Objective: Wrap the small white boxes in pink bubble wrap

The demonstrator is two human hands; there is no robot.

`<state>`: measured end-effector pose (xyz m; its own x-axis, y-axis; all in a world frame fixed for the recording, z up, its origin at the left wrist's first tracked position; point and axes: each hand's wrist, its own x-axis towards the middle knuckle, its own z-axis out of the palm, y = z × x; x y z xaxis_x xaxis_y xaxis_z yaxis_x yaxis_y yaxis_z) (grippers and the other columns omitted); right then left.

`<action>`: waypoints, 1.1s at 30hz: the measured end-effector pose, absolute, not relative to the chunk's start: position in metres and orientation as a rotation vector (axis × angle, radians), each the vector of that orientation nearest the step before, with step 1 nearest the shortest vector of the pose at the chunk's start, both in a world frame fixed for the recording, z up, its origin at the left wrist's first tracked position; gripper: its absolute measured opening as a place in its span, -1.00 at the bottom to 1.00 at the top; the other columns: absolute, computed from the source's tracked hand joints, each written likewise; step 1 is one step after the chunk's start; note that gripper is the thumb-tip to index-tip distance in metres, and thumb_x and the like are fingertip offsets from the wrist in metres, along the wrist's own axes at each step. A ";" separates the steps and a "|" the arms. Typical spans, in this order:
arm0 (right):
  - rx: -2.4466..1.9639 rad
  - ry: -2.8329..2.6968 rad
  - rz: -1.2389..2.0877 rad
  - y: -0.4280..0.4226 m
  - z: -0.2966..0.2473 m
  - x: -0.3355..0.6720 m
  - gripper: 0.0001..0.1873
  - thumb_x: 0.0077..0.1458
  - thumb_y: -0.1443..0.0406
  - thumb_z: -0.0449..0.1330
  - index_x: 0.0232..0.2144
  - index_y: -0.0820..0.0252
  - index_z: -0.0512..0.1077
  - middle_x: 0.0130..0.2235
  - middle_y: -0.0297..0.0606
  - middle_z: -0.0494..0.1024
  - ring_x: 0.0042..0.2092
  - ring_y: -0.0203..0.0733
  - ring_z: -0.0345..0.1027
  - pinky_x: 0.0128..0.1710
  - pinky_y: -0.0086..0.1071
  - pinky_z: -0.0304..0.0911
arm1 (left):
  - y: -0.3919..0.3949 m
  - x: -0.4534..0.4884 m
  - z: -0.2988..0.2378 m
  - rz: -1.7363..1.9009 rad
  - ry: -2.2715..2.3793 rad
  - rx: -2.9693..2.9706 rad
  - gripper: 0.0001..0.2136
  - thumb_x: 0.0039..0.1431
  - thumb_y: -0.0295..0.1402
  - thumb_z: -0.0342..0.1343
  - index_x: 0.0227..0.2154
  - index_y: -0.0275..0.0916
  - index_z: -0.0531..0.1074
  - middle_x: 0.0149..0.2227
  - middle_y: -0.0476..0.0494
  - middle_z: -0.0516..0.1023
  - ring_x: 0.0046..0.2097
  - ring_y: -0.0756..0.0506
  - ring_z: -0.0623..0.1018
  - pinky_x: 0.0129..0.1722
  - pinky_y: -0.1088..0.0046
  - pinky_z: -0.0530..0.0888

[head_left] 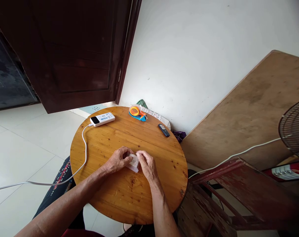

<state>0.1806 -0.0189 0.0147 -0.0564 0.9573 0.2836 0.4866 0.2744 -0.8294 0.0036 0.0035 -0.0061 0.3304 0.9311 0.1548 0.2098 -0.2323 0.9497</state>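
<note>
Close to the middle of the round wooden table (161,194), a small pale packet (134,162) with a clear, plastic-looking edge lies between my two hands. My left hand (118,160) grips its left side, thumb on top and the other fingers curled behind. At the upper right edge of the packet, my right hand (147,164) pinches with thumb and forefinger. Its remaining fingers are partly hidden. What the packet contains cannot be made out.
A white power bank (103,119) with a white cable (86,148) lies at the table's far left. Beyond my hands are an orange-and-blue tape dispenser (137,113) and a dark remote (163,130). At right stand a worn red wooden chair (258,194) and a fan (295,128).
</note>
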 end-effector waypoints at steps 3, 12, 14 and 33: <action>-1.356 -1.651 0.710 -0.019 0.014 0.181 -0.74 0.17 0.13 0.11 -0.37 0.16 0.49 -0.35 -0.30 0.58 -0.32 -0.20 0.42 -0.29 -0.41 0.30 | 0.003 0.004 -0.006 0.977 1.035 1.659 -0.74 0.06 -0.27 0.08 -0.23 -0.28 0.49 -0.35 -0.05 0.47 -0.33 -0.04 0.41 -0.30 0.48 0.37; -1.296 -1.730 0.823 -0.020 0.020 0.186 -0.78 0.08 0.17 0.16 -0.26 0.14 0.49 -0.26 -0.27 0.60 -0.27 -0.15 0.46 -0.24 -0.35 0.35 | 0.003 0.004 -0.004 0.985 1.054 1.679 -0.77 0.08 -0.28 0.07 -0.26 -0.29 0.49 -0.35 -0.06 0.47 -0.33 -0.04 0.42 -0.31 0.47 0.37; -1.293 -1.752 0.846 -0.021 0.021 0.188 -0.70 0.03 0.22 0.18 -0.15 0.14 0.47 -0.21 -0.27 0.60 -0.22 -0.14 0.46 -0.19 -0.33 0.36 | 0.002 0.003 -0.003 0.978 1.058 1.677 -0.77 0.08 -0.28 0.07 -0.25 -0.29 0.48 -0.34 -0.06 0.47 -0.32 -0.04 0.43 -0.31 0.47 0.37; -1.122 -1.798 0.458 -0.019 0.013 0.178 -0.85 0.09 0.36 0.19 -0.41 0.09 0.56 -0.19 -0.22 0.59 -0.13 -0.14 0.47 -0.06 -0.29 0.34 | 0.003 0.007 -0.013 1.023 1.025 1.580 -0.69 0.09 -0.20 0.10 -0.17 -0.29 0.43 -0.33 -0.07 0.47 -0.30 -0.05 0.43 -0.26 0.45 0.39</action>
<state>0.1782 -0.0192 0.0132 -0.1444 0.8451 0.5148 0.4959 0.5120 -0.7014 0.0067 0.0033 -0.0131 0.2966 0.9446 0.1406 0.1424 -0.1894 0.9715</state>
